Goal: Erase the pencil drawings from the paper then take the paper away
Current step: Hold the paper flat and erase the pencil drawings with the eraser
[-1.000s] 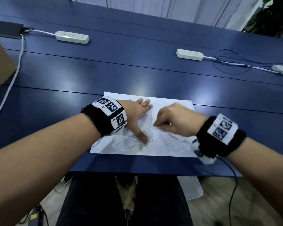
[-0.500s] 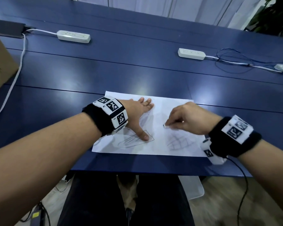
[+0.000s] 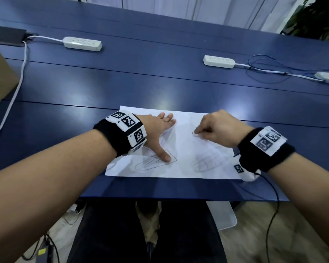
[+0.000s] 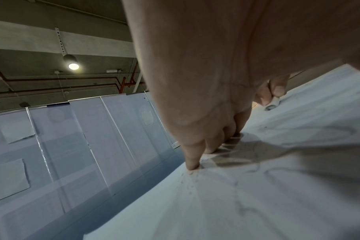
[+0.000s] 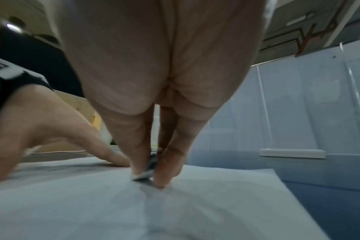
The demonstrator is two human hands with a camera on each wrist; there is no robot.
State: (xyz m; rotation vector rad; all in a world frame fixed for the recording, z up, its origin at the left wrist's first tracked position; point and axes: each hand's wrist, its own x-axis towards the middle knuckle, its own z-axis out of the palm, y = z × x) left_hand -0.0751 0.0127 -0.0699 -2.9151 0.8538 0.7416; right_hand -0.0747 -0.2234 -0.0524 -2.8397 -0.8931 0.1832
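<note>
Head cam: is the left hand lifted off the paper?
No. The left hand lies flat with fingers spread on the paper, thumb pressing a pencil drawing.

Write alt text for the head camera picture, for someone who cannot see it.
A person's right hand pinches a small eraser against a white paper with faint pencil drawings, while the left hand presses flat on the sheet. The paper lies on a blue table.

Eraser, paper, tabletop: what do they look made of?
Eraser: small white block pinched by the right hand, likely rubber or vinyl; blur leaves it open.
Paper: thin matte white sheet; its far edge lifts a little in the right wrist view.
Tabletop: smooth dark blue panels with soft glare, probably laminate or painted board.
</note>
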